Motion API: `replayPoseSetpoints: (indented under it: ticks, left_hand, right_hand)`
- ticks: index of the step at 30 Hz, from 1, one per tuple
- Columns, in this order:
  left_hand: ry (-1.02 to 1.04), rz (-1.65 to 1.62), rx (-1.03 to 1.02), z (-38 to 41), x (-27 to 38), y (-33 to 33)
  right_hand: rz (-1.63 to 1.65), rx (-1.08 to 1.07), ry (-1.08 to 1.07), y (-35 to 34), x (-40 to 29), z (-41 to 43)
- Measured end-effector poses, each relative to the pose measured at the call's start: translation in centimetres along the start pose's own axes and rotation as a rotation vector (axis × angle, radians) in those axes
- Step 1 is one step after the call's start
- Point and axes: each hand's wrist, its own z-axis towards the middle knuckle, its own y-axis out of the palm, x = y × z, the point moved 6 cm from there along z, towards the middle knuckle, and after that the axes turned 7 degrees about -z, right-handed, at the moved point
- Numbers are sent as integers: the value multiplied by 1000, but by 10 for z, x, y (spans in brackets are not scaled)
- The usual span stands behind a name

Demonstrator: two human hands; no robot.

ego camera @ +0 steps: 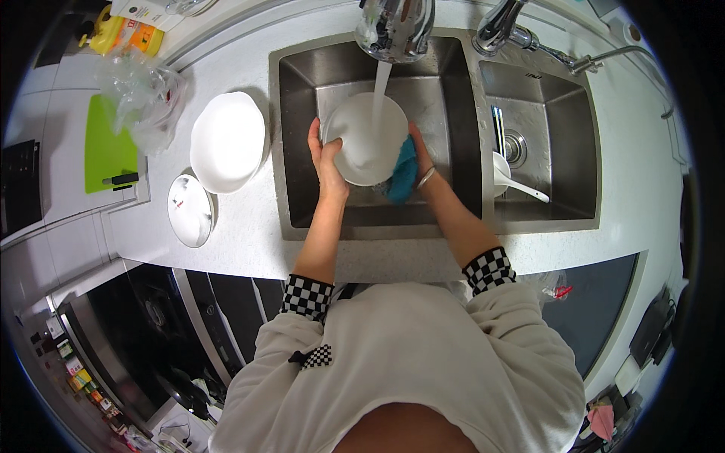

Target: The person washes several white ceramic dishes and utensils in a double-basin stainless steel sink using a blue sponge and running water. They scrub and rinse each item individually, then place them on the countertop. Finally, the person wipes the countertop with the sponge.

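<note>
Over the larger basin of a stainless-steel double sink [294,141], a white bowl [362,147] is held beneath a chrome faucet [393,34]. Running water [382,85] falls into the bowl. My left hand [327,161] grips its left side, the thumb on the rim and the fingers around the outside. On the other side, my right hand [422,156] supports the bowl and holds a teal cloth [402,175] against its outer wall. Parts of the right fingers are hidden behind the bowl and cloth.
White dishes [227,144] and a patterned small dish [190,209] stand on the left counter. The smaller basin [569,147] holds a white spoon [527,187] and chopsticks [498,127]. Farther left are a plastic bag [144,96], a green cutting board [102,158] and a knife [122,179].
</note>
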Motion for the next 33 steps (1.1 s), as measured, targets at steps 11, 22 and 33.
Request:
replayPoseSetpoints:
  ticks: [11,22,33]
  left_hand:
    - [804,1105,-71,-21,16,22]
    - [-463,-344,66,13,-52,8]
    - [-414,-501,107,8,-49,2]
  right_hand:
    - [-872,601,-280,-6,-32,-22]
    - [-1683,343,-702,66,-29,-38]
    - [-1256,469,-806,56,-27,-23]
